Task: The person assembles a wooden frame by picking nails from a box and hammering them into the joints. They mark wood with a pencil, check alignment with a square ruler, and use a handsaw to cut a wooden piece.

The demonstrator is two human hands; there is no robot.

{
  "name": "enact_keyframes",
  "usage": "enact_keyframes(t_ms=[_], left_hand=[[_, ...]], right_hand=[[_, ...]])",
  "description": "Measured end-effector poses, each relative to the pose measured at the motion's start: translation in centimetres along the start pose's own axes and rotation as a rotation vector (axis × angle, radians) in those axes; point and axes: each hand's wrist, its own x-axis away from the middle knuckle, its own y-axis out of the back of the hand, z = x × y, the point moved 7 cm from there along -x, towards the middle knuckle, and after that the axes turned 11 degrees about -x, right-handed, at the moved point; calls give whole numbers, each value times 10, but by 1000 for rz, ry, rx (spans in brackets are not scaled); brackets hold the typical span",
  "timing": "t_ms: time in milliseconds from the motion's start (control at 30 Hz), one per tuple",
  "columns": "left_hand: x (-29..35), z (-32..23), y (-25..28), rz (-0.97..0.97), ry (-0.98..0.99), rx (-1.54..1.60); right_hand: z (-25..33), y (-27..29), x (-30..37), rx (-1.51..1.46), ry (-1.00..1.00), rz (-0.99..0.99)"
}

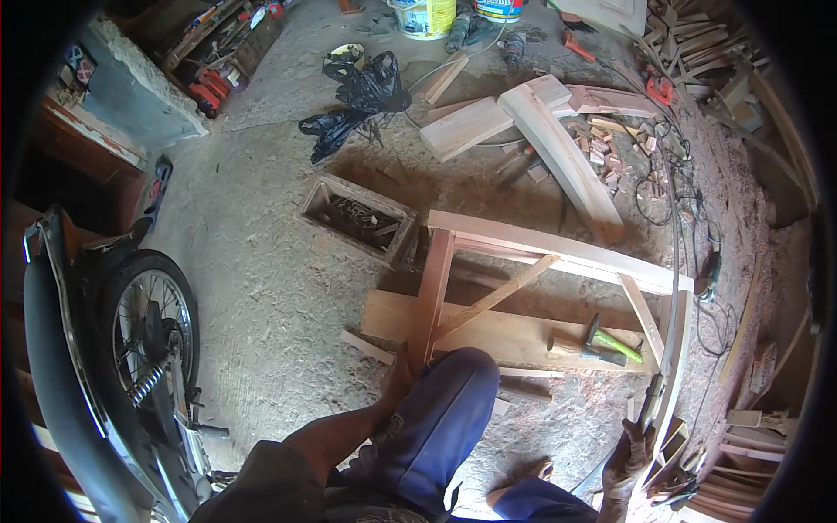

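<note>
A pale wooden frame (558, 248) with two slanted braces lies in front of me. My left hand (401, 370) is closed at the near end of its left post, the fingertips partly hidden. At the lower right, my right hand (629, 453) is closed around the dark near end of a long thin metal bar (674, 253). That bar runs away from me along the frame's right side. Inside the frame, a hammer (580, 349) and a green-handled hatchet (616, 344) rest on a wide plank (506, 336). My bent knee covers part of the plank's near side.
A wooden box of nails (357, 218) stands beyond the frame's left corner. Thick boards (558, 157) and wood offcuts (602, 148) lie farther back, near a black plastic bag (370, 87). A motorcycle (113, 349) occupies the left. Cables (697, 253) and stacked timber line the right.
</note>
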Motion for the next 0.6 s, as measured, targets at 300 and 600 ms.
enact_keyframes(t_ms=[300, 600], left_hand=[[7, -25, 16, -8, 10, -137], [1, 8, 32, 1, 4, -257]], right_hand=[[46, -47, 18, -813, -394, -293], [139, -23, 63, -817, -98, -289]])
